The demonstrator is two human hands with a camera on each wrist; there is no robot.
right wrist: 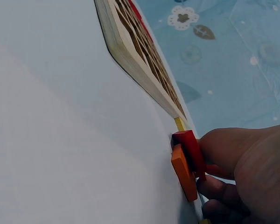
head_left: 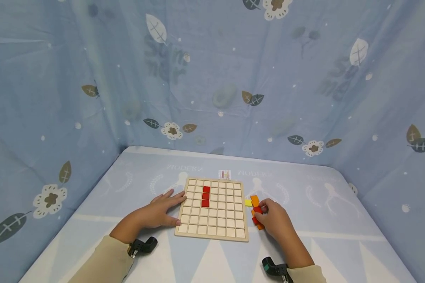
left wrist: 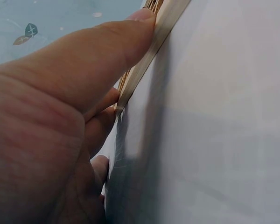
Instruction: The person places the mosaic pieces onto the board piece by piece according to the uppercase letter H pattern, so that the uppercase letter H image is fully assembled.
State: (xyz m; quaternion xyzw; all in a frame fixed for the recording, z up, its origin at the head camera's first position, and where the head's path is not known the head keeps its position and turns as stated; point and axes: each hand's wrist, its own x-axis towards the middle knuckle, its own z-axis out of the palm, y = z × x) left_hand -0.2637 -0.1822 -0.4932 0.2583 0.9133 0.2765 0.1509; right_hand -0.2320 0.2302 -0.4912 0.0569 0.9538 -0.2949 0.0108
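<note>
A wooden grid board (head_left: 221, 221) lies flat on the table, with three red square tiles (head_left: 205, 203) in one column of its upper left part. My left hand (head_left: 157, 213) rests along the board's left side, fingers spread and fairly straight, the thumb at the lower edge. The left wrist view shows that thumb (left wrist: 116, 42) against the wooden rim. Right of the board, my right hand (head_left: 277, 220) pinches a red tile (right wrist: 190, 147) between thumb and fingers. Beside it are an orange tile (right wrist: 183, 172) and a yellow tile (head_left: 248, 203). The hand partly covers this small pile.
A small printed card (head_left: 224, 174) with a coloured grid lies behind the board. The pale patterned tablecloth (head_left: 326, 224) covers the table, and a blue flowered curtain (head_left: 212, 78) hangs at the back and both sides.
</note>
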